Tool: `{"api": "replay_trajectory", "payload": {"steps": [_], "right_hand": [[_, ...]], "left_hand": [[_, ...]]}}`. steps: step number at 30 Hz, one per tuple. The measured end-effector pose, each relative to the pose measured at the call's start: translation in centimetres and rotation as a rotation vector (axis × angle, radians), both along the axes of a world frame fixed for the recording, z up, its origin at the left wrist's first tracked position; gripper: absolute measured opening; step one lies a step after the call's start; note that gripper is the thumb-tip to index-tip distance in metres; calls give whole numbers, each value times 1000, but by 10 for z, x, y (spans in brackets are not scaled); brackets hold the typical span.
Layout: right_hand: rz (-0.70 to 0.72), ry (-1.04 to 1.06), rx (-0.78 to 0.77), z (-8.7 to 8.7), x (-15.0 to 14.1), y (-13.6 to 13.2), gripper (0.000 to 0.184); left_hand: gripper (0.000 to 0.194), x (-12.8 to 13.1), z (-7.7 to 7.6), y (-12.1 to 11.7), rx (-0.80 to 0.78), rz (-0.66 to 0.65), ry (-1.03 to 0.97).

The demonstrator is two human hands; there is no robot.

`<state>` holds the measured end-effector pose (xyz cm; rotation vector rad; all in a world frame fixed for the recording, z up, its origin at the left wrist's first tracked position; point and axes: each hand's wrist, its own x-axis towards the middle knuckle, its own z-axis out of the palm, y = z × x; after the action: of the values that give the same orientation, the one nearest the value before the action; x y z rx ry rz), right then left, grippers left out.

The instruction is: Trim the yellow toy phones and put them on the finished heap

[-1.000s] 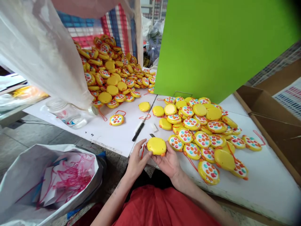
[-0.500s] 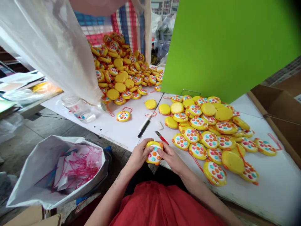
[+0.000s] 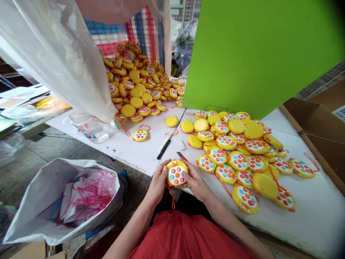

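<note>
Between my hands is a yellow duck-shaped toy [image 3: 177,175] with a white front and coloured round buttons. Its face end points away from me and a red cord loop hangs from its near end. My left hand [image 3: 159,180] is closed on the toy's left edge. On the other side my right hand [image 3: 194,180] grips the right edge, its thumb over the buttons. Just beyond lie a red-handled cutter knife [image 3: 182,157], a black marker pen [image 3: 164,149] and a small white block [image 3: 181,145]. A heap of like toys [image 3: 238,160] spreads to the right.
A bigger pile of toys [image 3: 134,91] lies at the back left beside a plastic sheet [image 3: 81,61]. A clear jar [image 3: 88,126] lies near the table's left edge. A green board [image 3: 258,54] stands behind; a white sack [image 3: 32,216] holds pink scraps.
The toy has been turned in my hands, so its face now shows at the far end and its red cord hangs toward me. Both hands still hold it.
</note>
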<state>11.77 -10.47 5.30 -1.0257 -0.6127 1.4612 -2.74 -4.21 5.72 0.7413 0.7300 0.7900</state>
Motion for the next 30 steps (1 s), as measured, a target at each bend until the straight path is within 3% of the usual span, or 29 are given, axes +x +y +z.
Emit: {"api": "replay_trajectory", "payload": {"steps": [3, 8, 14, 22, 30], "right_hand": [[-33, -39, 33, -2, 0, 0, 52], [-20, 9, 39, -4, -3, -3, 50], [-21, 99, 65, -2, -5, -4, 47], [-15, -100, 112, -5, -8, -5, 45], [-19, -109, 76, -5, -9, -6, 46]], "left_hand": [[59, 0, -1, -3, 76, -30, -1], [97, -1, 0, -6, 238, -112, 88], [90, -2, 1, -4, 263, -123, 129], [71, -4, -4, -3, 329, -53, 215], [48, -7, -5, 2, 360, -36, 271]]}}
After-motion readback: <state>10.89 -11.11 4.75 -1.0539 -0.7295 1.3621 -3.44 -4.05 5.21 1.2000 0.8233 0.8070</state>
